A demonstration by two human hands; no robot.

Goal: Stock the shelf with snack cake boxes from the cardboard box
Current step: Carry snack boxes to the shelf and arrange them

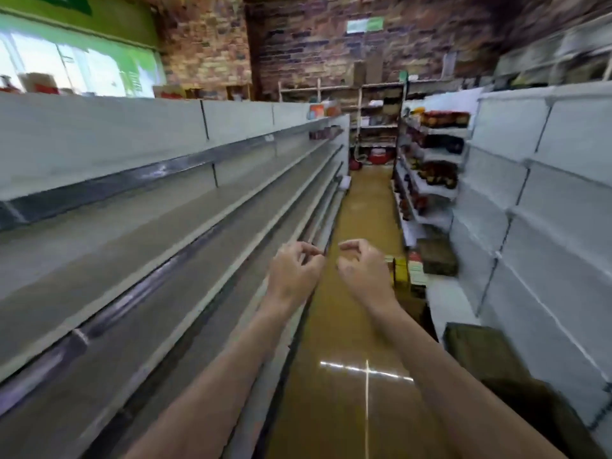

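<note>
— Grey metal store shelves (pixel 172 207), long tiers running down left side of aisle, mostly bare; few small dark items far end of upper tier (pixel 326 132), too blurred to ID.

— Hands?

— Both raised mid-frame over glossy brown aisle floor (pixel 351 326), bare forearms reaching fwd from bottom edge. Left hand (pixel 293 271) just in front of lowest shelf edges, fingers loosely curled, thumb near fingertips, holding nothing. Right hand (pixel 362 270) just beside it, apart, same loose curl, also empty.

— Cardboard box w/ snack cakes?

— Can't say for sure. Dark olive-brown boxy shapes low on right: one by bottom right corner (pixel 480 352), another further along (pixel 437 256), both on floor against white shelf unit w/ pale back panels (pixel 546 200). Yellow and red packs (pixel 409 266) between those and right hand's side, labels unreadable. Neither hand touching any of these.

— Background?

— Stocked white shelves w/ red and dark goods (pixel 440 154) further down on right. Brick-pattern wall (pixel 331 51) at aisle end, green sign strip and bright window (pixel 66 67) upper left. Whole view motion-blurred, fine detail lost.
</note>
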